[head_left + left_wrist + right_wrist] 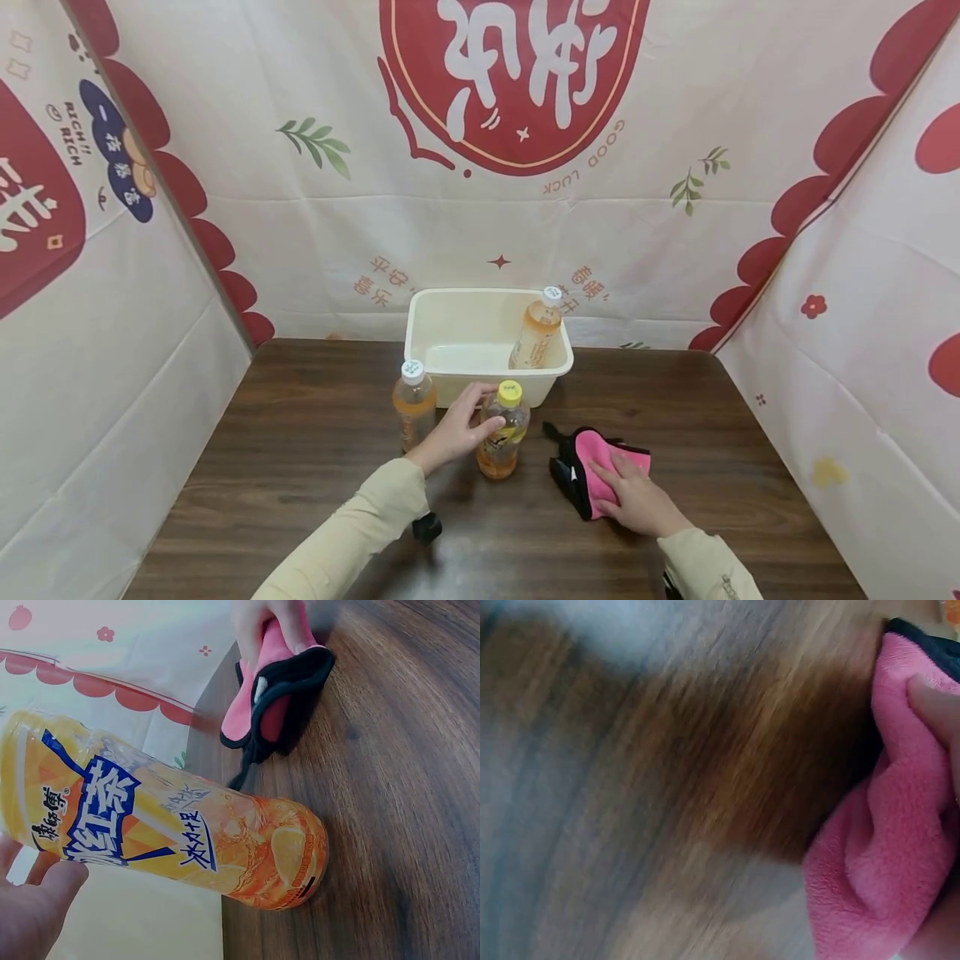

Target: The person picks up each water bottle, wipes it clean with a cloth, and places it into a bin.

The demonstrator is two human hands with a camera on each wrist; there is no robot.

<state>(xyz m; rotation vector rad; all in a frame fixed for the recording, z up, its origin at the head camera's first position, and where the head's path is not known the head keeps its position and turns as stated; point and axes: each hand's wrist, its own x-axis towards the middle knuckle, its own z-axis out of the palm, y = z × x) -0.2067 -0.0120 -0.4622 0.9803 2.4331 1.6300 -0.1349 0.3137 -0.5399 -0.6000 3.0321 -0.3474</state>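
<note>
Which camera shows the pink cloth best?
The head view: the pink cloth shows nearly whole there, partly under the right hand. The left wrist view shows its folded, black-edged end; the right wrist view, a fuzzy close-up cut off by the picture's edge.

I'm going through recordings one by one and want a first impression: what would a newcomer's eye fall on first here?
Probably the bright pink fabric item under the right hand, vivid against the dark wooden table. Next comes the yellow-capped bottle in the left hand, in front of the cream bin. The big red emblem, high on the backdrop, also stands out.
</note>
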